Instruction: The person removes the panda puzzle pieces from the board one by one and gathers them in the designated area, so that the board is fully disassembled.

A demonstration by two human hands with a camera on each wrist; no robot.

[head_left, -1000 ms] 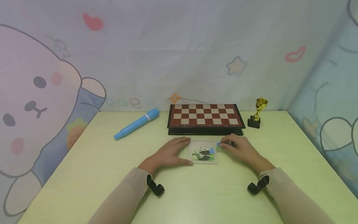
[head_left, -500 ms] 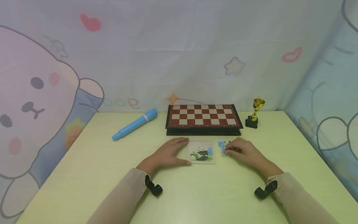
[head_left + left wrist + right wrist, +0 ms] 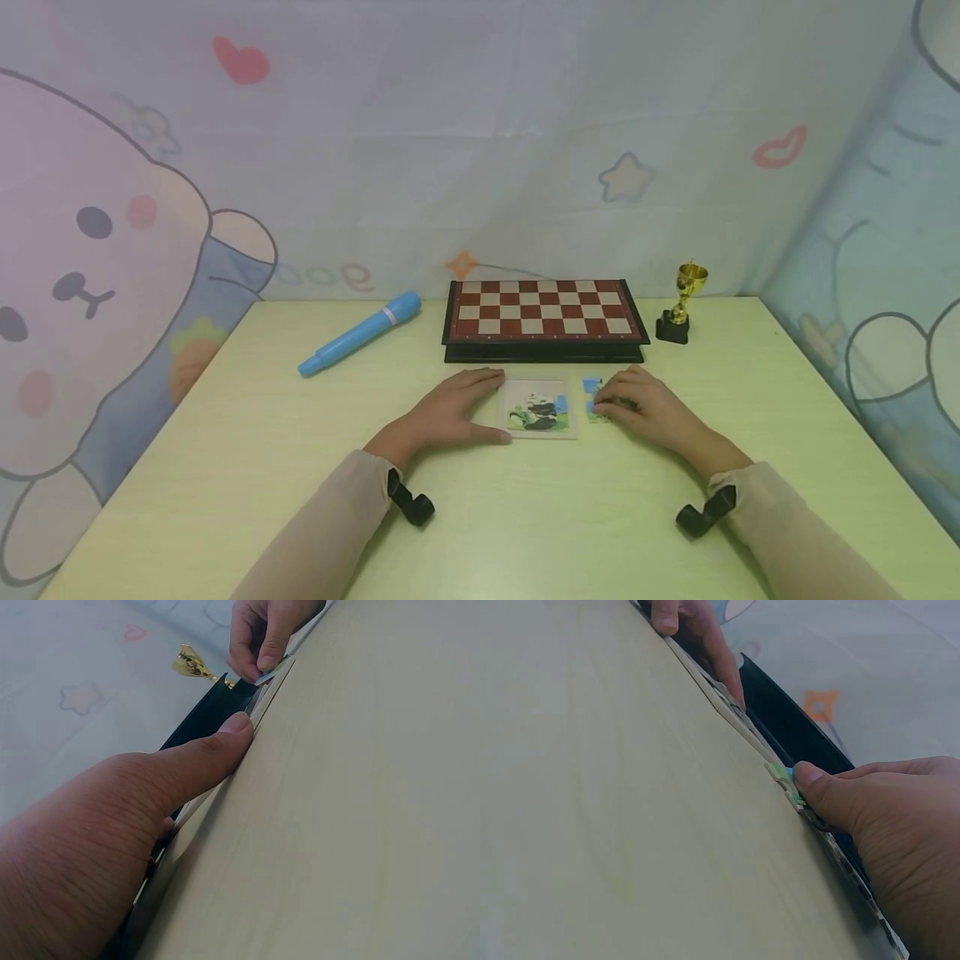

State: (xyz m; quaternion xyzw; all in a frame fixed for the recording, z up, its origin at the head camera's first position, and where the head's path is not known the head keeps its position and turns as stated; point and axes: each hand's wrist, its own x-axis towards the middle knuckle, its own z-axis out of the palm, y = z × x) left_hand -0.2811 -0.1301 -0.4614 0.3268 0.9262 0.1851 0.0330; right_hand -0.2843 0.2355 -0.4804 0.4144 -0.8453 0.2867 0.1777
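My left hand rests at the left side of a pale square puzzle tray, its fingers spread toward the far corner and its thumb on the near edge. Inside the tray, a partly assembled jigsaw shows a black-and-white panda with green and blue bits. To the right of the tray my right hand has thumb and fingers curled together over loose jigsaw pieces. In the right wrist view its thumb is on a blue-and-green puzzle piece; the other fingertips are hidden there.
Right behind the tray stands a red-and-white checkered board box with a black frame. A blue marker-shaped stick lies at the back left. At the back right is a small gold trophy cup, near the printed cloth backdrop.
My right hand first moved right from the tray's edge onto the loose pieces, then shifted slightly left; more of the pieces now show. The left hand has stayed at the tray.
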